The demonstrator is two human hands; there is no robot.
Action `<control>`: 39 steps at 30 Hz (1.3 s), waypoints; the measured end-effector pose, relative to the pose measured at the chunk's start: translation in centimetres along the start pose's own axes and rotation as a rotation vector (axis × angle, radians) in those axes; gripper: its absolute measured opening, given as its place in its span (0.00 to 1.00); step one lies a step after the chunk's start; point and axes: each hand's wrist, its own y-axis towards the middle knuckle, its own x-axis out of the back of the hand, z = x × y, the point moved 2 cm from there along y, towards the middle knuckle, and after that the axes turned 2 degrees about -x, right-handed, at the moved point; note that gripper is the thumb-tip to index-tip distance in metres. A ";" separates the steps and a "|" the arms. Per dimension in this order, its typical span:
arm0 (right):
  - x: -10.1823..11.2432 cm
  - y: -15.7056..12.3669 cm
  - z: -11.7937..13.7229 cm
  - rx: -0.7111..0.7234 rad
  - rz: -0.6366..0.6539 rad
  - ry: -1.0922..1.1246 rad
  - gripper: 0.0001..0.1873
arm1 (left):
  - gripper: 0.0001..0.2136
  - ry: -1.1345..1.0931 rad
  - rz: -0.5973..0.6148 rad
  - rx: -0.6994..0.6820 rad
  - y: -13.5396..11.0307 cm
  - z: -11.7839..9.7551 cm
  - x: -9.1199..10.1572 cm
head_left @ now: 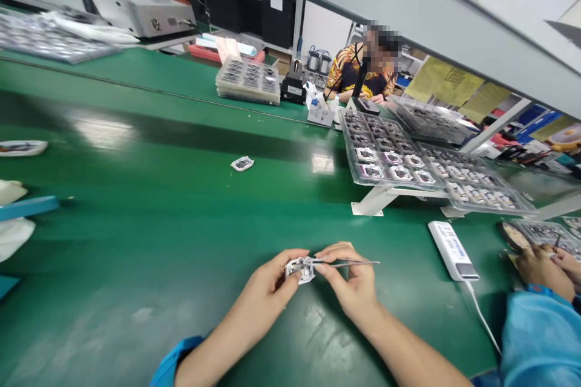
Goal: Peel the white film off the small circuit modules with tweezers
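My left hand (275,281) is closed around a small white housing (300,269) with metal and dark parts showing inside it. The thumb rests on the housing's near edge and covers some of it. Between the thumb and fingers of my right hand (348,275) is a pair of thin metal tweezers (358,262), lying nearly level. One end points at the right side of the housing, the other sticks out to the right; whether the tips touch an inner part I cannot tell. Farther up the green bench (181,242) lies a similar white housing (242,163).
Clear trays (399,174) of white housings sit on a raised white stand at right. A white corded device (452,251) lies below it. A co-worker's hands (547,269) are at far right; another person (363,69) sits across. Stacked trays (248,80) stand behind.
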 end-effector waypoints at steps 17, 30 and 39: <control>0.3 0.1 0.6 -0.173 0.058 0.153 0.05 | 0.15 -0.123 0.072 0.104 -0.3 -1.0 -0.2; 0.1 0.2 1.3 0.073 0.093 0.033 0.03 | 0.16 -0.134 0.065 0.060 -0.5 -0.7 -0.8; 0.0 0.0 1.6 0.127 0.131 -0.081 0.04 | 0.20 -0.080 -0.036 0.107 -0.8 -0.3 -0.9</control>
